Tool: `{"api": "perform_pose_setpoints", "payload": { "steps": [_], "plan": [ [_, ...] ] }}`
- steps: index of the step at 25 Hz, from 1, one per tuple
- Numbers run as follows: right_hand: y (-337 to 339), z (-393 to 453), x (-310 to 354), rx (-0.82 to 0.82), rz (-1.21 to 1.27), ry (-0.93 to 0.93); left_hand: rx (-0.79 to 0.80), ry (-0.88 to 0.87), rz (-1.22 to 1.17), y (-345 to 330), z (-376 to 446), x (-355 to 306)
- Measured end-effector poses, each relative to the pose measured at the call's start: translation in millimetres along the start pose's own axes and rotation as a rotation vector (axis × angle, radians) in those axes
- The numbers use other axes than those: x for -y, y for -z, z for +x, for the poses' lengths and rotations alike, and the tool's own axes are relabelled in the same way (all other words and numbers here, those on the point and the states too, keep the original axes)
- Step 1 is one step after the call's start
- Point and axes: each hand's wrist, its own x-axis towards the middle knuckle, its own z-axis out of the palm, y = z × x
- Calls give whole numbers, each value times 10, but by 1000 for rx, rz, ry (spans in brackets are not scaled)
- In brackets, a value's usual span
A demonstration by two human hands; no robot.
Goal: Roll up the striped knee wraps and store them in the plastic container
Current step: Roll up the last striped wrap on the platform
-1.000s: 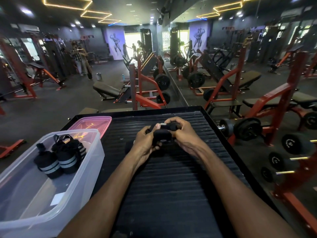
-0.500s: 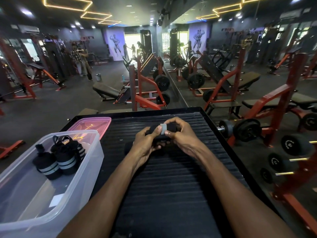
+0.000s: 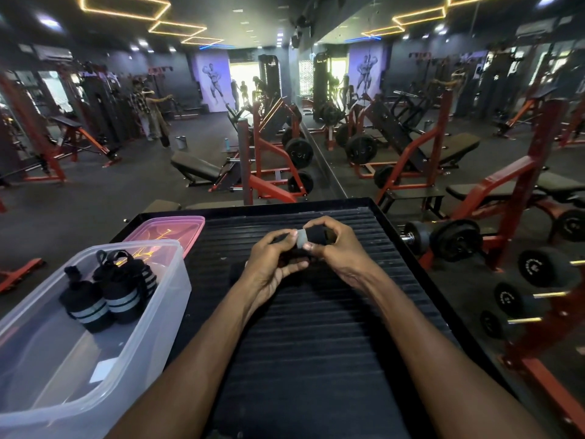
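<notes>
You were mid-roll on a black knee wrap with a grey stripe point(image 3: 305, 238), held above the black ribbed platform point(image 3: 316, 343). Your left hand point(image 3: 272, 264) and right hand point(image 3: 335, 248) both curled round it, fingertips pinching the roll between them. Next, I judge, you needed to finish winding, then carry it left of the platform into the clear plastic container point(image 3: 142, 353), where two rolled striped wraps point(image 3: 107, 299) stood.

Rolled wraps point(image 3: 107, 296) in container point(image 3: 164, 299), left.
</notes>
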Motion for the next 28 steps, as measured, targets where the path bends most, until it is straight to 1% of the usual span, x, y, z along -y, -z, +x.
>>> {"api": "perform_pose_setpoints", "payload": {
  "steps": [2, 4, 6, 9, 10, 12, 14, 16, 17, 19, 22, 26, 28],
  "plan": [
    [-19, -17, 2, 14, -47, 34, -25, 15, -4, 2, 24, 14],
    [-45, -6, -8, 3, -51, 26, -71, 10, 20, 9, 49, 38],
    [-50, 28, -34, -6, 37, -32, -110, -23, 47, 12, 62, 47],
    [-38, 50, -28, 47, 239, -226, -118, -146, 172, 37, 61, 67],
    [-48, 40, -27, 63, 249, -263, -118, -188, 245, 43, 57, 69],
    [-69, 34, -40, 23, 162, -235, -120, -229, 338, 52, 51, 77],
    [-62, 60, -80, -61, 70, -158, -116, -193, 293, 33, 37, 65],
    [-42, 75, -97, -111, 39, -117, -109, -123, 121, 4, 38, 52],
    [-42, 68, -90, -119, 37, -107, -117, -115, 52, -9, 41, 47],
    [-57, 28, -54, -110, 4, -66, -149, -169, 61, -23, 38, 44],
    [-85, -10, -17, -39, -91, -57, -183, -251, 276, 14, 35, 25],
    [-58, 1, -47, 117, -252, -144, -54, -274, 625, 84, 39, 21],
    [-66, 1, -89, 101, -332, -145, -43, -283, 711, 79, 26, 25]
  ]
}}
